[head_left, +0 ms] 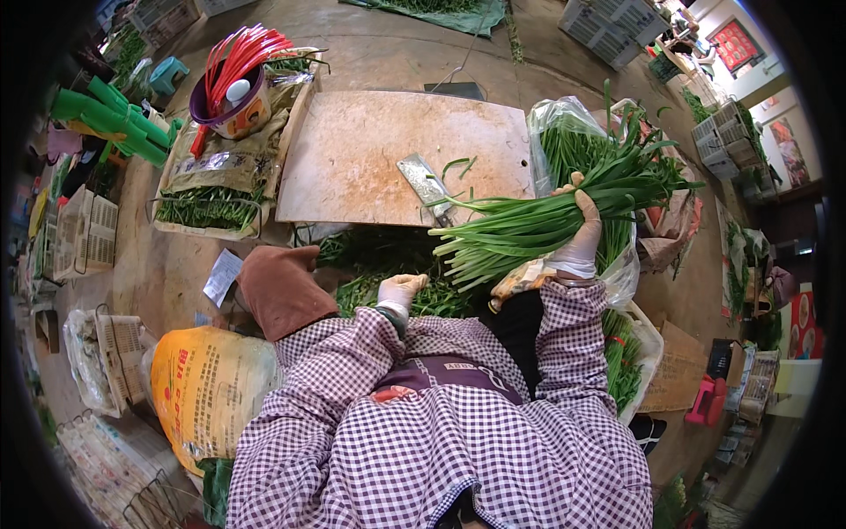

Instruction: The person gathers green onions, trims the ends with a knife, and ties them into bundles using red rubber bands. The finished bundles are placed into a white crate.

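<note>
My right hand [580, 231] grips a long bunch of green leafy stalks [502, 225], held out over the board's right front, pale ends pointing left. My left hand [401, 291] is closed low in front of my body, above loose greens [366, 300]; what its fingers hold, if anything, is hidden. The worn pale board [352, 150] bears a flat metal blade [414, 176] and a few cut leaf scraps. A plastic bag of similar greens [564, 132] lies right of the board, partly behind the held bunch.
A purple bucket [220, 115] with red ties sits on a crate of greens [203, 207] at left. Green rolls [97, 115], stacked crates [92, 234] and a yellow sack [198, 388] line the left. A brown cloth [282, 286] lies by my left arm; more crates [718, 141] stand at right.
</note>
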`<state>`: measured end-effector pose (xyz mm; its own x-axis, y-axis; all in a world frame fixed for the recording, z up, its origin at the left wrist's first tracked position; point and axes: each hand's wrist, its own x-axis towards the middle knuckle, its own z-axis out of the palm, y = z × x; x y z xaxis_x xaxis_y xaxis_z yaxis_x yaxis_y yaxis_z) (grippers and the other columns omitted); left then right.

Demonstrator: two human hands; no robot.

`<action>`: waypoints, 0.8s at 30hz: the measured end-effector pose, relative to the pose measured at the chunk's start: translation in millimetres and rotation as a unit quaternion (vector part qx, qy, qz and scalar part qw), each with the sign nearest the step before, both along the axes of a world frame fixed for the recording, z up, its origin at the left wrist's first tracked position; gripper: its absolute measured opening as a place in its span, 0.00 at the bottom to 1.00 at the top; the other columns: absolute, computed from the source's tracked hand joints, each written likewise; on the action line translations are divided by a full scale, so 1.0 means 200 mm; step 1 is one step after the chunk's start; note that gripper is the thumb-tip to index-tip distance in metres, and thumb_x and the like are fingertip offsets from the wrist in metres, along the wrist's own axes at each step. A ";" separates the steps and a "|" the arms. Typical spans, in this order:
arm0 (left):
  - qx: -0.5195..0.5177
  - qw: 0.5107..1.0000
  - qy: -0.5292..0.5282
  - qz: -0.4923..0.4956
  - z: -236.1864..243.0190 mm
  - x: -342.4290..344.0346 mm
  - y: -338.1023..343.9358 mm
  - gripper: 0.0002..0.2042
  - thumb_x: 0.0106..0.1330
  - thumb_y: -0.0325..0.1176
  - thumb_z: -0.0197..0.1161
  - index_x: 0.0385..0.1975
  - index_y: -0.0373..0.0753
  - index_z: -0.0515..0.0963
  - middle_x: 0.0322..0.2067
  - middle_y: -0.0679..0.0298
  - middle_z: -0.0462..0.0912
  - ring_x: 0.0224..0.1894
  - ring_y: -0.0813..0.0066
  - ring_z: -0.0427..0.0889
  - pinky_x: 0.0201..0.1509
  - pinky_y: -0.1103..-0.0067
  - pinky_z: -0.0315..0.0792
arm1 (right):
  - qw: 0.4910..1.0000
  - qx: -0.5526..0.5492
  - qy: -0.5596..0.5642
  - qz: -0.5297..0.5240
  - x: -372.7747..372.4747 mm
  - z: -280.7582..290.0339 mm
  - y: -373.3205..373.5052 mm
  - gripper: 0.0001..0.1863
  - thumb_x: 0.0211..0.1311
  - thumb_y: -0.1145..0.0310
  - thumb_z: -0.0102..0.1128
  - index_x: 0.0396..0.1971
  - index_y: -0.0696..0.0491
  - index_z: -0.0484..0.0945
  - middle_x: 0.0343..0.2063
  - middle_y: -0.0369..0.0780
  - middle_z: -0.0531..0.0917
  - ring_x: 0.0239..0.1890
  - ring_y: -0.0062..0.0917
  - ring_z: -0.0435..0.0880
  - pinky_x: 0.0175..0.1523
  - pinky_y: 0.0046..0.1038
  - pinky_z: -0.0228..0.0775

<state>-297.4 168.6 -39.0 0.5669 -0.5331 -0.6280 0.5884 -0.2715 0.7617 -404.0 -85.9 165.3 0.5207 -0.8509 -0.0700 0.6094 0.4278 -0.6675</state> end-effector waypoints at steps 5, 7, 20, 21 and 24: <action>-0.061 0.996 -0.053 -0.027 0.21 0.02 0.00 0.14 0.47 0.26 0.75 0.34 0.34 0.80 0.32 0.64 0.83 0.35 0.79 0.79 0.40 0.80 0.74 | 1.000 -0.012 0.018 -0.022 -0.03 0.01 -0.04 0.15 0.56 0.73 0.56 0.45 0.54 0.73 0.30 0.38 0.79 0.34 0.26 0.79 0.43 0.30 0.77; -0.102 0.994 -0.027 -0.017 0.28 0.01 -0.04 0.17 0.46 0.23 0.75 0.37 0.34 0.79 0.34 0.64 0.82 0.35 0.78 0.79 0.43 0.80 0.75 | 0.999 -0.015 0.032 -0.030 -0.04 -0.02 -0.07 0.15 0.56 0.73 0.57 0.45 0.54 0.73 0.30 0.39 0.79 0.34 0.26 0.79 0.43 0.30 0.76; -0.110 0.993 0.009 -0.033 0.28 0.00 -0.11 0.04 0.58 0.28 0.67 0.27 0.36 0.79 0.26 0.69 0.82 0.29 0.83 0.77 0.37 0.85 0.71 | 0.998 0.040 0.044 -0.014 -0.05 -0.18 -0.12 0.13 0.57 0.70 0.57 0.42 0.57 0.76 0.32 0.41 0.80 0.37 0.28 0.79 0.48 0.32 0.74; -0.100 0.994 -0.031 -0.043 0.26 0.01 -0.11 0.04 0.58 0.27 0.66 0.25 0.36 0.79 0.25 0.70 0.81 0.28 0.84 0.76 0.37 0.85 0.70 | 0.998 0.033 0.043 -0.014 -0.05 -0.18 -0.12 0.13 0.57 0.70 0.57 0.42 0.57 0.76 0.32 0.41 0.80 0.37 0.28 0.79 0.48 0.32 0.74; -0.056 0.994 -0.071 -0.062 0.18 0.06 -0.06 0.05 0.59 0.30 0.65 0.25 0.36 0.79 0.23 0.70 0.80 0.26 0.85 0.73 0.32 0.85 0.69 | 0.998 0.055 0.016 -0.019 -0.07 -0.15 -0.15 0.13 0.57 0.71 0.57 0.42 0.58 0.76 0.32 0.41 0.80 0.37 0.27 0.79 0.48 0.32 0.74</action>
